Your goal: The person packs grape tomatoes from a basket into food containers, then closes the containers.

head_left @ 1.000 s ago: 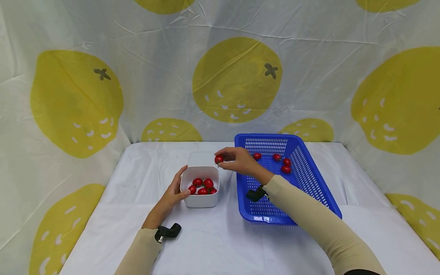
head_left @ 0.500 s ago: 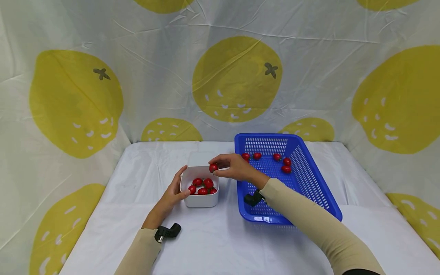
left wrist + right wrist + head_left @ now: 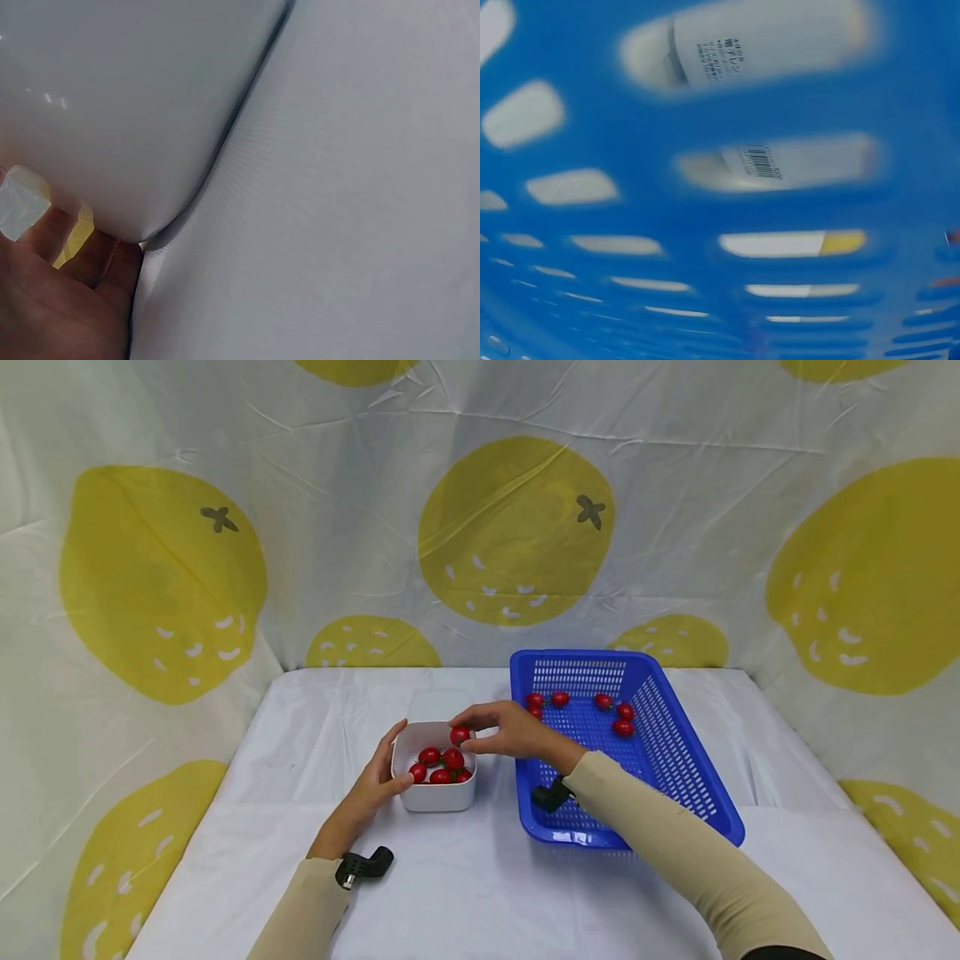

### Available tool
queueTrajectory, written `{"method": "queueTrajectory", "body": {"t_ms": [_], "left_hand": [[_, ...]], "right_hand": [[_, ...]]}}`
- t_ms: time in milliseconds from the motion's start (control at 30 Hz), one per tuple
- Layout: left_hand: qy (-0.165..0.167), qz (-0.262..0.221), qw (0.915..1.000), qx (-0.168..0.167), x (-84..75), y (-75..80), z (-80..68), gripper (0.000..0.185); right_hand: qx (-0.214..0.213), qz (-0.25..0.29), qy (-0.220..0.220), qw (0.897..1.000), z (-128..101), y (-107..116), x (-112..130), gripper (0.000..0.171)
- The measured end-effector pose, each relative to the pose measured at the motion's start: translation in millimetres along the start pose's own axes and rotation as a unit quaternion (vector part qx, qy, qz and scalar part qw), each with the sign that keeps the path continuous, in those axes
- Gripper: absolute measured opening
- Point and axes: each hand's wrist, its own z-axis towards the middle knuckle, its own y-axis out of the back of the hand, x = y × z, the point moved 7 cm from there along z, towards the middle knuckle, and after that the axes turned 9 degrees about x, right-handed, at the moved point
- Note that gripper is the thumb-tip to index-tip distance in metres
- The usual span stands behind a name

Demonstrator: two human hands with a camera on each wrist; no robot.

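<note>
My right hand (image 3: 510, 731) pinches a red cherry tomato (image 3: 460, 736) between thumb and fingers, inside the right rear corner of a white square container (image 3: 438, 799). Several more tomatoes (image 3: 440, 776) lie on that container's floor. My left hand (image 3: 372, 787) holds the container by its left side, thumb at the near corner of the rim and fingers at the far one. In the left wrist view its fingers (image 3: 97, 259) lie along the container's smooth wall (image 3: 127, 120). The right wrist view shows mainly the blue basket's slotted wall (image 3: 660, 120); the right hand is hidden there.
A blue plastic basket (image 3: 705, 785) stands right of the container, under my right forearm. Several tomatoes (image 3: 623, 727) lie in it toward the back. A pale, translucent flat piece (image 3: 441, 700) lies behind the container. Lemon-print cloth (image 3: 337, 543) hangs behind the white-covered table (image 3: 465, 893).
My right hand has moved left and down with the tomato, from above the container's right rear to within its rim. The left hand stays in place.
</note>
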Motion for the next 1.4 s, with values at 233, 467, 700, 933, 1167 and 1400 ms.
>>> {"method": "queueTrajectory", "body": {"t_ms": [233,467,700,933,1167,1400], "left_hand": [[-0.006,-0.008,0.9999,0.004,-0.3,-0.6,0.2,0.077],[0.001,-0.007,1.0000,-0.005,-1.7,-0.4,0.3,0.078],[0.008,-0.009,0.9999,-0.008,-3.2,-0.5,-0.3,0.077],[0.010,-0.007,0.9999,-0.005,-2.9,0.5,-0.6,0.080],[0.004,-0.010,0.9999,-0.003,-4.4,1.6,-1.1,0.082],[0.001,-0.015,0.9999,0.001,-5.7,2.2,-1.4,0.079]], "right_hand": [[0.015,-0.026,-0.013,0.999,-0.4,-4.3,0.3,0.041],[0.025,-0.031,-0.036,0.999,-0.4,-5.4,0.6,0.044],[0.028,-0.025,-0.038,0.999,0.0,-5.5,0.4,0.043],[0.030,-0.034,-0.018,0.999,0.3,-4.7,1.9,0.038],[0.027,-0.043,-0.002,0.999,2.0,-2.5,5.9,0.037],[0.031,-0.029,0.007,0.999,3.1,0.2,11.1,0.038]]}}
